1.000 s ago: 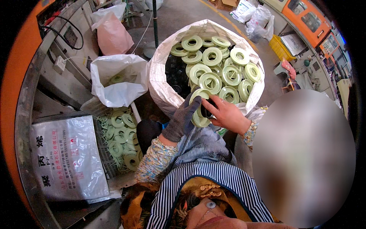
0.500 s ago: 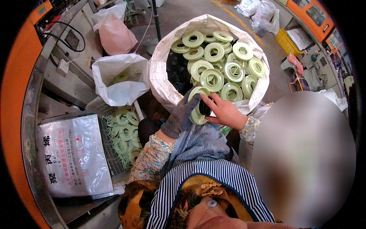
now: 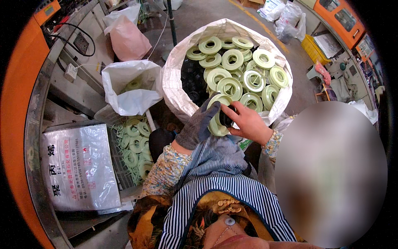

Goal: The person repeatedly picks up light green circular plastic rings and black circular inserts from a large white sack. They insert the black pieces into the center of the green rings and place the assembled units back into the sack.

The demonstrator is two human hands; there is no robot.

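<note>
In front of my lap, my left hand [image 3: 202, 126] in a grey glove is closed round the edge of a pale green plastic ring [image 3: 216, 126]. Against the ring's middle sits a black round part [image 3: 224, 119], partly hidden by fingers. My bare right hand [image 3: 251, 123] comes from the right, its thumb and fingers closed on the black part. Just beyond both hands stands a large white woven sack [image 3: 176, 89] with its top rolled back. Several green rings [image 3: 232, 59] are heaped in it, over black parts [image 3: 192, 79] that show at its left side.
To the left are an open white bag [image 3: 132, 101], a grey crate [image 3: 124, 182] of green rings and thin sprues, and a flat printed sack [image 3: 83, 166]. A pinkish bag [image 3: 128, 39] and a dark pole [image 3: 171, 23] stand behind. A yellow crate [image 3: 313, 50] is far right.
Both hands, with the green ring and black part, have shifted slightly right in the picture. Their grip looks the same; the heap in the sack is unchanged.
</note>
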